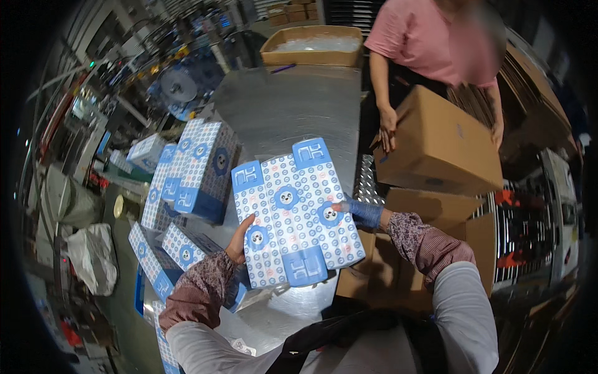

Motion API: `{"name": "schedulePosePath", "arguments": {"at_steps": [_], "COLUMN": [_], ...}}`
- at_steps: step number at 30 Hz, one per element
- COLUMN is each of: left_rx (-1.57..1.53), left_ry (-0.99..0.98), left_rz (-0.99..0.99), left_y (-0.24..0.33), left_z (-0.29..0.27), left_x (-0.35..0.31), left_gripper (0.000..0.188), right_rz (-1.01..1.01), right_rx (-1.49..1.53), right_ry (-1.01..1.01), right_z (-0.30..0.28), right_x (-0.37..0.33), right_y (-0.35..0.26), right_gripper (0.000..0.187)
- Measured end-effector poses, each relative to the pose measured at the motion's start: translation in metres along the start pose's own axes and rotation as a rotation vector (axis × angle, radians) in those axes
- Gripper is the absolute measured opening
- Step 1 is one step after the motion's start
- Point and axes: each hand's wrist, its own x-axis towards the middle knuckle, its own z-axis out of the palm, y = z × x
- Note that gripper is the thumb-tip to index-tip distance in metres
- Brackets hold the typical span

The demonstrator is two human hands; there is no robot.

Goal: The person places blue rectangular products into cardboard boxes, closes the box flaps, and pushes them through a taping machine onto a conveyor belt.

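Observation:
Between my two hands I hold three white-and-blue patterned packages (288, 215) pressed side by side. Each carries a round animal-face picture and a blue end; the middle one faces the opposite way. My left hand (238, 242) grips the left side, its thumb on the front. On the right side, my right hand (364, 212), with a blue covering, presses with the thumb over the front face. The fingers behind the packages are hidden. The group is tilted above a metal table (274, 112). More matching packages (202, 162) stand stacked to the left.
An open cardboard box (430, 209) stands low at my right. Beyond it, a person in a pink shirt (411, 31) holds a large brown carton (445, 146). A shallow carton (311, 47) sits at the table's far end. Machinery (177, 87) lies left.

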Motion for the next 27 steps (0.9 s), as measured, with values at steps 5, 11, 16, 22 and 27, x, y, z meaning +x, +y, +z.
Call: {"name": "schedulePosePath", "arguments": {"at_steps": [5, 11, 16, 22, 27], "left_rx": [0.028, 0.916, 1.421, 1.599, 1.771], "left_ry": [0.058, -0.185, -0.487, -1.121, -0.936], "left_rz": [0.122, 1.008, 0.81, 0.108, -0.451], "left_y": [-0.005, 0.043, 0.021, -0.126, -0.237], "left_z": [0.055, 0.072, 0.267, 0.417, 0.441], "left_x": [-0.041, -0.063, -0.088, 0.088, 0.216], "left_gripper": [0.053, 0.046, 0.083, 0.113, 0.104], "right_rz": [-0.322, -0.682, -0.497, 0.05, 0.05], "right_rx": [0.016, -0.172, -0.653, 0.219, -0.536], "right_ry": [0.028, 0.25, 0.518, 0.298, 0.255], "right_z": [0.022, 0.034, 0.0, 0.016, -0.063], "right_x": [-0.065, -0.222, -0.32, -0.399, -0.381], "right_y": [0.004, -0.062, 0.073, 0.181, 0.177], "right_gripper": [0.117, 0.081, 0.06, 0.043, 0.052]}}
